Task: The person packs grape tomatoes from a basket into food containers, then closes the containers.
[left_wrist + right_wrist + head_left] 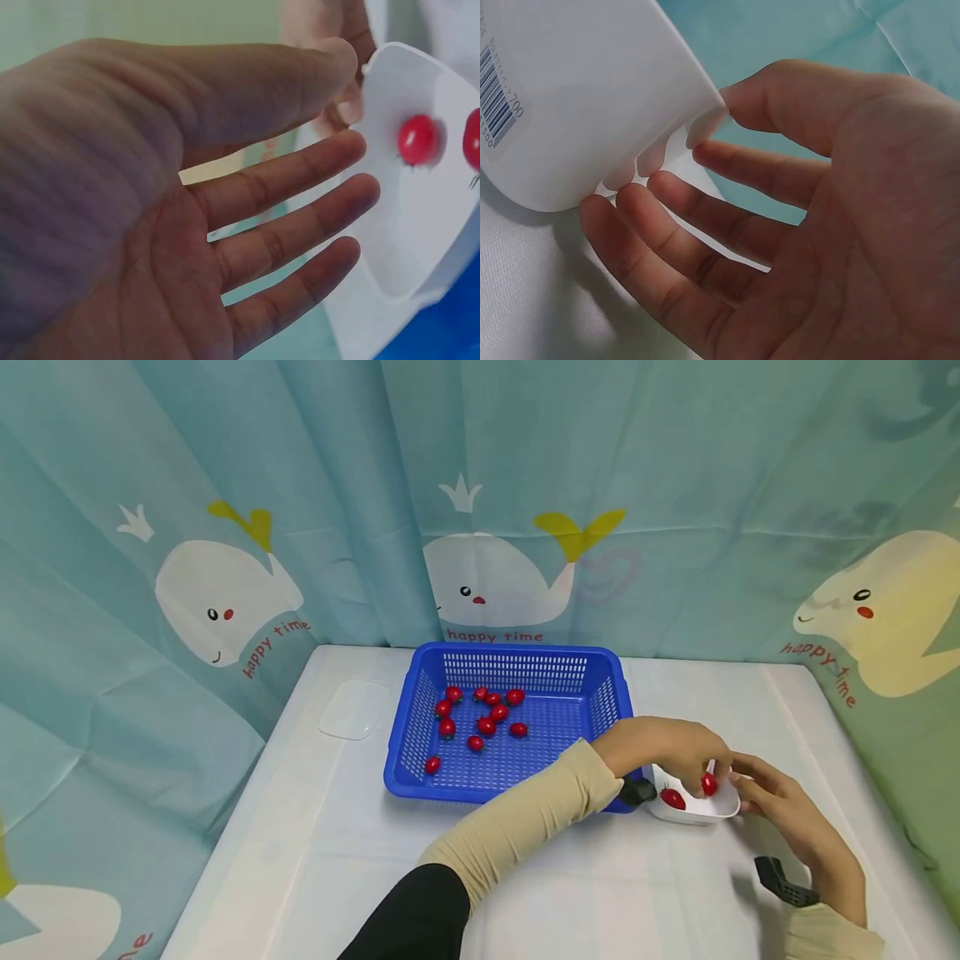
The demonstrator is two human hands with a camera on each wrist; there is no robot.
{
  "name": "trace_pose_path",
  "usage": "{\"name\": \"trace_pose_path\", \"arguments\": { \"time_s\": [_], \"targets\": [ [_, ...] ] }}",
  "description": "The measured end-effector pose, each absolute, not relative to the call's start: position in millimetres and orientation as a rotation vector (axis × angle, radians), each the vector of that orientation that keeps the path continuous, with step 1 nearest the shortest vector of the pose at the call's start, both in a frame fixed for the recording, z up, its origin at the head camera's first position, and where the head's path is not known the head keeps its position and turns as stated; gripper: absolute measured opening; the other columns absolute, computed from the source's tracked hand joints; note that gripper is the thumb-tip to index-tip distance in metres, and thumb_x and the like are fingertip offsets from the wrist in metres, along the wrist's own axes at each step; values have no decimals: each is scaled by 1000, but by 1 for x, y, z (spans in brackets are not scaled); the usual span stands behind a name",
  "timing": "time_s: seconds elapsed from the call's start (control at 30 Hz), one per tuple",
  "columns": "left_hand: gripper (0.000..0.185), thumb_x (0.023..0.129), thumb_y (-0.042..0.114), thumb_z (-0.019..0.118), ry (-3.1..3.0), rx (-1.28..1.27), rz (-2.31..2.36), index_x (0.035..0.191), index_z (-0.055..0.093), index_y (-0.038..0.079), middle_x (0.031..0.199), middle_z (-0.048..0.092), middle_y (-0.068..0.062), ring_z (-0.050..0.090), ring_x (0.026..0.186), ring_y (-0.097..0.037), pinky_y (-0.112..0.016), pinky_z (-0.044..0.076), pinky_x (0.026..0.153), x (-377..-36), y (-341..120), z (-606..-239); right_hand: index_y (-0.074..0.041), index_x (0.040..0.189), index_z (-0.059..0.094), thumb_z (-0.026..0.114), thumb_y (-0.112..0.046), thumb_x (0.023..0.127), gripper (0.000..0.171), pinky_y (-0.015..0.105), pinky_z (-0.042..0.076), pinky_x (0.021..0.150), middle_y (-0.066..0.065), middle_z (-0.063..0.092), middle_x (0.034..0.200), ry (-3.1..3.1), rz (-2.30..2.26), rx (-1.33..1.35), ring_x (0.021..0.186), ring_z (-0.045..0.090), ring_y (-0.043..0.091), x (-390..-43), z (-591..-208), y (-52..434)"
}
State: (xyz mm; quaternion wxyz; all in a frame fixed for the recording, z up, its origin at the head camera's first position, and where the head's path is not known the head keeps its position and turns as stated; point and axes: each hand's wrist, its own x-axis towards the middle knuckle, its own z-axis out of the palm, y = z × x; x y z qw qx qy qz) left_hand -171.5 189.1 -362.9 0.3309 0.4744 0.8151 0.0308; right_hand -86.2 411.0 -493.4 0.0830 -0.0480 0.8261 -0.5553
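Observation:
My left hand [686,752] reaches across the blue basket to a small white plastic container [701,814]. Its fingers are extended in the left wrist view, with the fingertips close to the container's rim. Two cherry tomatoes lie inside: one [418,139] just beyond those fingertips, the other [672,798] further left in the head view. My right hand [780,217] holds the container at its right end, thumb at the rim and fingers curled against the side. A barcode label [499,94] shows on the container's outside.
The blue basket [517,651] holds several cherry tomatoes [486,726], mostly in its left half. A clear lid [354,710] lies on the white-covered table [337,835] to the left. A printed curtain [360,527] hangs behind and at both sides.

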Motion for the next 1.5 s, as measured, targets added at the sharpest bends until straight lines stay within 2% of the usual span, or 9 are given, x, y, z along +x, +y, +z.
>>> {"name": "trace_pose_path", "arguments": {
  "time_s": [0.23, 0.43, 0.67, 0.93, 1.2, 1.5],
  "targets": [
    [31, 102, 27, 68, 2184, 1369, 237, 132, 65, 24, 126, 66, 7, 57, 111, -2, -11, 45, 90, -161, 138, -351, -19, 146, 53, 51, -10, 109, 38, 18, 55, 73, -40, 54, 121, 2508, -1603, -135, 97, 59, -9, -84, -496, 410],
    [30, 105, 26, 62, 2215, 1422, 413, 135, 65, 24, 125, 67, 9, 59, 113, 0, -9, 44, 93, -146, 103, -354, -16, 147, 53, 52, -11, 109, 39, 18, 55, 73, -38, 56, 121, 2520, -1580, -142, 95, 61, -7, -83, -496, 410],
    [29, 106, 24, 61, 2350, 1439, 538, 134, 66, 21, 130, 67, 10, 61, 119, -2, -9, 43, 99, -131, 74, -361, 5, 150, 43, 53, -20, 109, 49, 17, 55, 76, -41, 53, 118, 2524, -1481, -79, 97, 60, -9, -77, -491, 407],
    [33, 106, 26, 62, 2468, 1272, 621, 138, 65, 21, 137, 66, 9, 58, 131, -6, -19, 43, 114, -127, 46, -376, 7, 150, 42, 53, -20, 109, 50, 17, 55, 78, -42, 53, 119, 2530, -1424, -85, 100, 59, -10, -66, -491, 407],
    [36, 104, 25, 66, 2472, 1229, 610, 138, 65, 17, 135, 69, 2, 64, 126, -12, -20, 48, 109, -133, 33, -389, 7, 148, 45, 53, -19, 109, 48, 18, 56, 79, -44, 52, 120, 2503, -1421, -107, 103, 57, -16, -57, -489, 399],
    [35, 104, 25, 65, 2454, 1153, 640, 138, 65, 17, 134, 69, 3, 63, 128, -14, -24, 48, 111, -128, 24, -394, 6, 144, 52, 56, -23, 108, 46, 19, 56, 80, -43, 54, 118, 2479, -1348, -86, 104, 56, -17, -49, -486, 392]
  ]
}}
